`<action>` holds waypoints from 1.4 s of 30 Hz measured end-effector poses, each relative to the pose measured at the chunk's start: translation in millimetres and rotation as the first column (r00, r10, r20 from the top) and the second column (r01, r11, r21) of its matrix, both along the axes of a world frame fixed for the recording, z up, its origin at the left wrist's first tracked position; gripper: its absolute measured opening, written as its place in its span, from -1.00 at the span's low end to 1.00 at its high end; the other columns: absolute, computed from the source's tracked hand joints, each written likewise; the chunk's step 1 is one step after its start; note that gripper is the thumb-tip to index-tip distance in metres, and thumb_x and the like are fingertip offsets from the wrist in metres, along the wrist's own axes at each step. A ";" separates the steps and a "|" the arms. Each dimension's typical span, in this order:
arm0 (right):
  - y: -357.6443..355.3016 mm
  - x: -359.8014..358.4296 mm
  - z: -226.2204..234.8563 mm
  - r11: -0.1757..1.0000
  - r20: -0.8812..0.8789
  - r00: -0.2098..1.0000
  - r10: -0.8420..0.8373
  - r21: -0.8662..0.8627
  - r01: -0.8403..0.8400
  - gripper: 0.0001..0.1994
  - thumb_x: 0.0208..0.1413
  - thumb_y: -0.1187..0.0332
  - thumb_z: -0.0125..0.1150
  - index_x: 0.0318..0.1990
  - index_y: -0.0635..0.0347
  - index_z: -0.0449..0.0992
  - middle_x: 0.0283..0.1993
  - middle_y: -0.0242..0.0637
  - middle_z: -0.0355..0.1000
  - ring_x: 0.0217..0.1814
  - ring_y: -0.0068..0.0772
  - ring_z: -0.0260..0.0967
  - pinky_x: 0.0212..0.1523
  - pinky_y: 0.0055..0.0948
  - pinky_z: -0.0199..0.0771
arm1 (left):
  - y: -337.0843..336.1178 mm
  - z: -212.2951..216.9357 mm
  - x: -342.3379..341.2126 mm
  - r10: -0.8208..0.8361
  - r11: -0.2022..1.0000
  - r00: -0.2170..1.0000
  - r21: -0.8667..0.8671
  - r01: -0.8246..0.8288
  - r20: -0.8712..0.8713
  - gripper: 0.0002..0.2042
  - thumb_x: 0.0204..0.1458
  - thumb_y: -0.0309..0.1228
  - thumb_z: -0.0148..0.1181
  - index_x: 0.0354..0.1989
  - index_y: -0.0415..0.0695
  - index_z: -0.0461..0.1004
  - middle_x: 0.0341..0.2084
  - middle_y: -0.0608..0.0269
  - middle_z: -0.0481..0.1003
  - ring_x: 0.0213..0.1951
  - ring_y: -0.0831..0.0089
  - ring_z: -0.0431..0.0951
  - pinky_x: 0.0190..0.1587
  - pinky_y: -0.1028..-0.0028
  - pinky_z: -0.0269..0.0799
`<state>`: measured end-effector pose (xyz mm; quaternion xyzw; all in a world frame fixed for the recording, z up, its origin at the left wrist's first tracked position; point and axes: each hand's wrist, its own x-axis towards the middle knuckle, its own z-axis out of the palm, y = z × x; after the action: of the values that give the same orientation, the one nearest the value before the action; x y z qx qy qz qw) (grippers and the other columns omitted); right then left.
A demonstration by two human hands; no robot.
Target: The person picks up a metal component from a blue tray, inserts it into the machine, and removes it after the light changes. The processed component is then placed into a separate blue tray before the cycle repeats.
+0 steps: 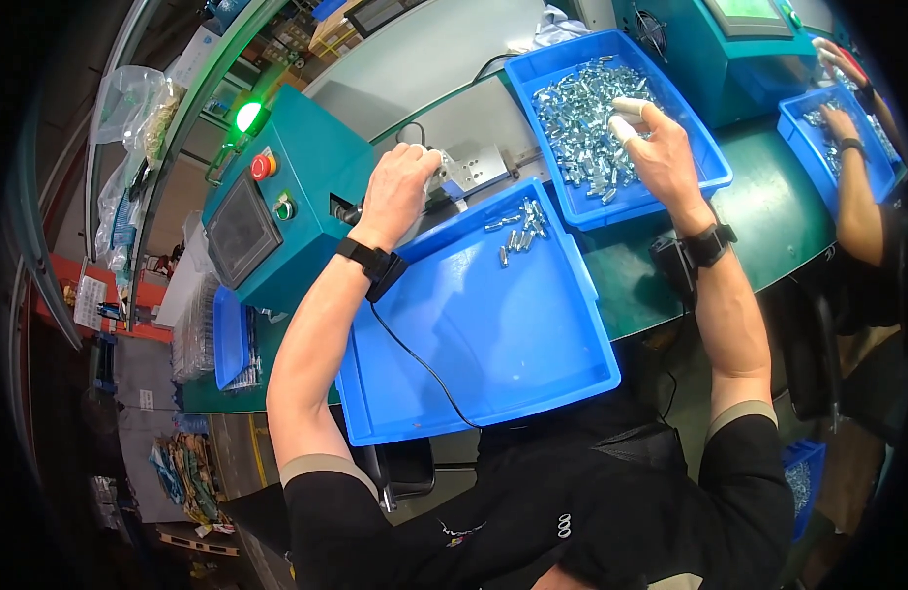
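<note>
- Hundreds of small silvery metal parts [582, 133] lie heaped in the far blue tray [715, 162], to the right of the teal machine [297, 197]; a few more finished parts [518, 228] sit at the far edge of the near blue tray [493, 334], just in front of that machine.
- The parts look rigid, light singly, smooth and likely slippery; a fingertip pinch across one short piece seems the surest hold.
- The right hand [661, 147] hovers over the heap with capped fingertips [623, 126] curled loosely; whether they pinch a part I cannot tell.
- The left hand [400, 187] is closed over the metal fixture [469, 169] at the machine's right side.
- A black cable [415, 356] crosses the near tray.
- Far right of the machine, another person's hands [843, 123] work in a third blue bin [882, 157].
</note>
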<state>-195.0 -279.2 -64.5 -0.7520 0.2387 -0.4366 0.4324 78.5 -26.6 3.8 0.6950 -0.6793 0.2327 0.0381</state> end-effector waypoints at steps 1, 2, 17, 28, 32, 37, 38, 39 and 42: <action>0.1 0.6 1.5 1.000 -0.004 1.000 0.005 -0.003 -0.005 -0.64 0.32 0.35 0.32 0.20 0.31 0.60 -0.03 -0.20 0.67 -0.04 -0.46 0.59 -0.01 -0.45 0.57 | 2.1 -0.5 0.7 -0.007 1.000 1.000 0.000 0.007 0.003 -0.79 -0.06 -0.64 0.19 -0.24 -0.10 0.54 -0.34 0.21 0.50 -0.14 0.17 0.54 -0.05 0.23 0.48; -0.4 1.3 3.0 1.000 -0.008 1.000 0.010 -0.007 -0.010 -0.64 0.31 0.35 0.32 0.20 0.31 0.60 -0.03 -0.20 0.68 -0.04 -0.45 0.59 -0.01 -0.45 0.57 | 2.8 -0.7 1.9 -0.013 1.000 1.000 0.000 0.013 0.006 -0.80 -0.05 -0.64 0.17 -0.24 -0.10 0.55 -0.34 0.22 0.50 -0.14 0.19 0.54 -0.06 0.24 0.47; 56.0 39.9 13.4 0.877 -0.044 0.879 0.476 0.103 -0.470 -0.47 0.32 0.38 0.28 0.41 0.24 0.40 0.24 -0.10 0.59 0.28 -0.27 0.53 0.29 -0.28 0.50 | 93.3 -20.1 -71.8 -0.032 0.999 0.943 -0.005 0.032 -0.331 -0.72 0.03 -0.48 0.37 -0.04 -0.13 0.63 -0.20 0.12 0.58 -0.05 0.07 0.58 0.00 0.17 0.54; 121.8 103.8 16.3 0.626 0.084 0.701 0.708 0.385 -0.678 -0.29 0.35 0.36 0.22 0.58 0.26 0.09 0.53 0.00 0.30 0.55 -0.13 0.26 0.50 -0.22 0.26 | 138.0 -60.8 -78.9 0.054 0.992 0.873 0.127 0.009 -0.485 -0.70 0.09 -0.40 0.38 -0.02 -0.22 0.60 -0.11 0.07 0.55 -0.06 0.04 0.58 0.02 0.12 0.56; 131.5 109.6 21.1 0.611 0.068 0.686 0.724 0.397 -0.684 -0.28 0.35 0.33 0.23 0.58 0.27 0.08 0.54 0.00 0.29 0.55 -0.13 0.26 0.46 -0.23 0.30 | 139.8 -61.5 -77.4 0.093 0.985 0.869 0.171 -0.011 -0.485 -0.71 0.09 -0.41 0.38 -0.04 -0.22 0.60 -0.17 0.08 0.53 -0.09 0.06 0.58 0.00 0.13 0.57; 143.6 120.4 26.3 0.612 -0.002 0.676 0.737 0.424 -0.667 -0.29 0.35 0.31 0.22 0.58 0.27 0.10 0.52 -0.01 0.32 0.53 -0.16 0.29 0.42 -0.26 0.33 | 142.3 -60.6 -77.6 0.127 0.978 0.864 0.207 -0.027 -0.486 -0.73 0.08 -0.41 0.39 -0.08 -0.23 0.59 -0.21 0.08 0.52 -0.10 0.06 0.58 -0.02 0.14 0.58; 143.7 123.4 26.8 0.622 0.000 0.681 0.733 0.406 -0.670 -0.29 0.35 0.31 0.22 0.57 0.28 0.11 0.51 -0.01 0.34 0.52 -0.17 0.31 0.40 -0.26 0.34 | 142.5 -59.5 -77.8 0.125 0.977 0.867 0.212 -0.023 -0.482 -0.74 0.07 -0.41 0.39 -0.09 -0.23 0.59 -0.21 0.07 0.52 -0.10 0.06 0.58 -0.03 0.14 0.58; 143.5 126.2 27.1 0.631 0.005 0.686 0.728 0.387 -0.672 -0.29 0.35 0.31 0.22 0.57 0.28 0.12 0.50 -0.01 0.35 0.50 -0.17 0.32 0.39 -0.27 0.36 | 142.7 -58.9 -78.3 0.122 0.976 0.870 0.218 -0.018 -0.477 -0.74 0.07 -0.41 0.39 -0.09 -0.23 0.59 -0.21 0.07 0.52 -0.10 0.06 0.58 -0.03 0.13 0.58; 146.4 126.1 24.0 0.646 0.015 0.702 0.712 0.378 -0.663 -0.31 0.34 0.32 0.22 0.56 0.28 0.14 0.48 -0.01 0.38 0.47 -0.21 0.36 0.36 -0.28 0.38 | 143.3 -57.8 -82.5 0.135 0.974 0.864 0.225 -0.027 -0.484 -0.74 0.07 -0.41 0.39 -0.09 -0.23 0.58 -0.19 0.06 0.52 -0.10 0.05 0.58 -0.03 0.14 0.59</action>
<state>-68.9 -132.8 -40.5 -0.7223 0.0382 -0.1366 0.6769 -4.0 116.7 -54.0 0.7595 -0.6373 -0.0255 0.1279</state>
